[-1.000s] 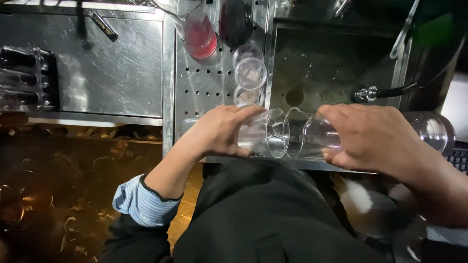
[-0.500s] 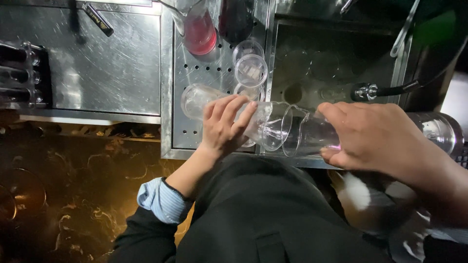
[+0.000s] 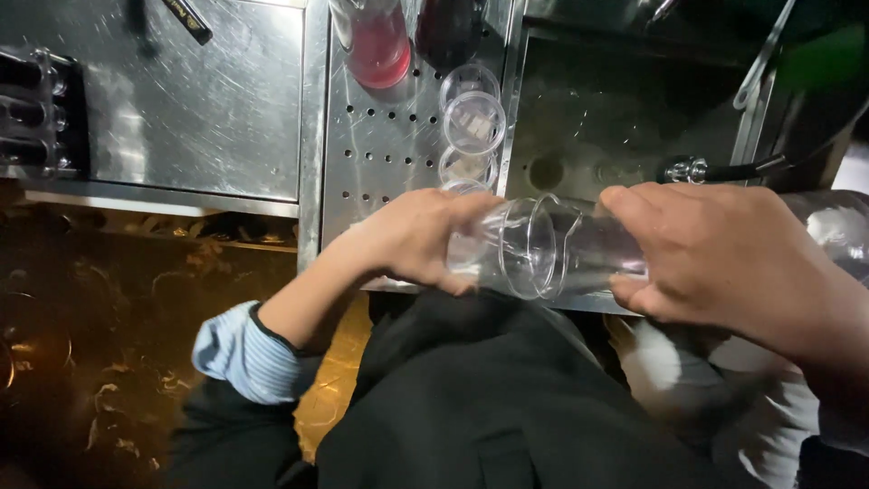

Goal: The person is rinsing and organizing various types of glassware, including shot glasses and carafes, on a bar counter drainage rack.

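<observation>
In the middle of the frame, the left hand and the right hand hold a stack of clear cups sideways, fingers wrapped around it, above the steel worktop.

A black apron or garment covers the person's front. The left arm wears a pale blue striped shirt cuff, rolled back under a dark sleeve.

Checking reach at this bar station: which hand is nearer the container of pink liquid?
Left. The left hand grips clear cups just below the perforated tray, closer to the container of pink liquid at its top; the right hand is far off to the right.
</observation>
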